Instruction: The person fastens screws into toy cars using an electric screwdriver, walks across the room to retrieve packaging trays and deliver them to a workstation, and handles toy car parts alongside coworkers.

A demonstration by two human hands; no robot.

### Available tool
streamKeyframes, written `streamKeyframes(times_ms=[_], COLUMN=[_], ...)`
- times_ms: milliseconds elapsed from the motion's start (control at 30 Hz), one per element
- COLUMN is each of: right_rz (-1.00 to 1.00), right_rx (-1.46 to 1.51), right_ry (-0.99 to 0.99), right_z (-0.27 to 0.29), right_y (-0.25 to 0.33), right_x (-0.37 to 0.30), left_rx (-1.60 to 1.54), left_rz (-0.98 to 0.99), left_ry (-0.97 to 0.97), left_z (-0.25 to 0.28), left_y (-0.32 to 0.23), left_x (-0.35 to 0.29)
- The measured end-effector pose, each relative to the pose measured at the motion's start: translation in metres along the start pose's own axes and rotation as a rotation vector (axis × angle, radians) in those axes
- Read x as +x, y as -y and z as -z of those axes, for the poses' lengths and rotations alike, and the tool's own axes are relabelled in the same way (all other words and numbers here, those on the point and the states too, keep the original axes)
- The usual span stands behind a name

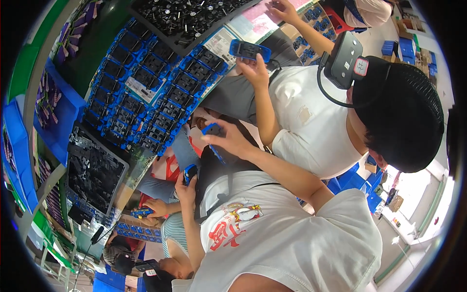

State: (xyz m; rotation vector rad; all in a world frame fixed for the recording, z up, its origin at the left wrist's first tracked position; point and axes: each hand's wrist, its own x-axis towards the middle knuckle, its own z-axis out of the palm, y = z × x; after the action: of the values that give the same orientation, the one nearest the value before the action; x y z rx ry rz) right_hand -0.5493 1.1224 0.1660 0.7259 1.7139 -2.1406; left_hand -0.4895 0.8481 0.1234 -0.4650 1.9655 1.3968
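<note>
My left hand (187, 190) is closed around a small blue-and-black plastic housing (190, 173), held above my lap. A little farther up in the picture, my right hand (231, 139) grips another blue-and-black plastic housing (213, 129) between thumb and fingers. Below that hand a narrow blue edge shows, blurred, and I cannot tell whether it belongs to the same part. The two hands are apart. Past them, rows of blue-and-black housings (163, 117) lie on the workbench.
A black tray of small metal parts (189, 14) and a black tray of dark plastic pieces (95, 170) flank the rows. Blue bins (61, 114) stand beyond. A co-worker's hand (255, 73) holds a blue housing close by; another co-worker's hand (156, 208) holds one too.
</note>
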Motion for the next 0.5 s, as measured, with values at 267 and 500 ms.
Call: streamKeyframes(times_ms=[267, 500], right_rz=[-0.061, -0.095], right_rx=[0.011, -0.007], right_ry=[0.085, 0.067], right_z=[-0.009, -0.003], right_y=[0.011, 0.010], right_x=[0.000, 0.007], left_rx=[-0.023, -0.082], left_rz=[0.043, 0.060], left_ry=[-0.061, -0.065], left_z=[0.001, 0.001], left_y=[0.008, 0.002], left_x=[-0.004, -0.002])
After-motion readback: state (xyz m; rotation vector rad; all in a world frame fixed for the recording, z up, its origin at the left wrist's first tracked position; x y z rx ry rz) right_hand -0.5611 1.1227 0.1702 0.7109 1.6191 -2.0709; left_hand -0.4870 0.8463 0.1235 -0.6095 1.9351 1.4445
